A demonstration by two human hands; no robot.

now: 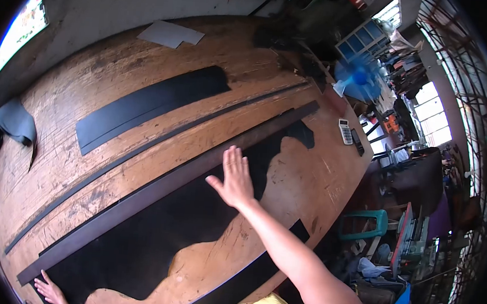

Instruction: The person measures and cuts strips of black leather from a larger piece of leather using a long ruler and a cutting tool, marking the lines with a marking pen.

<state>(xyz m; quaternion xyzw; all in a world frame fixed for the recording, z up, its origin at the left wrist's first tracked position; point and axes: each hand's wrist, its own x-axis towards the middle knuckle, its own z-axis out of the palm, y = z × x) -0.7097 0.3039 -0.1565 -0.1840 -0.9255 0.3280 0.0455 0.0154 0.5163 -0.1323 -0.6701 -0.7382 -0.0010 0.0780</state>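
Observation:
A long dark brown straight bar point(132, 209) lies diagonally along the upper edge of a black leather-like sheet point(152, 239) with a wavy lower edge. My right hand point(236, 180) is laid flat, fingers extended and thumb out to the side, at the bar and the sheet below it. Down at the lower left, my left hand point(50, 290) has its fingers spread at the bar's near end. Neither hand is wrapped around anything.
On the scratched wooden table point(315, 174) lie a thin dark strip point(200, 125), a black panel point(150, 109), grey paper sheets point(171, 34) and a calculator point(345, 132). Dark scraps point(14, 123) hang at the left edge. A green stool point(362, 224) and a blue fan point(360, 78) stand beyond the right edge.

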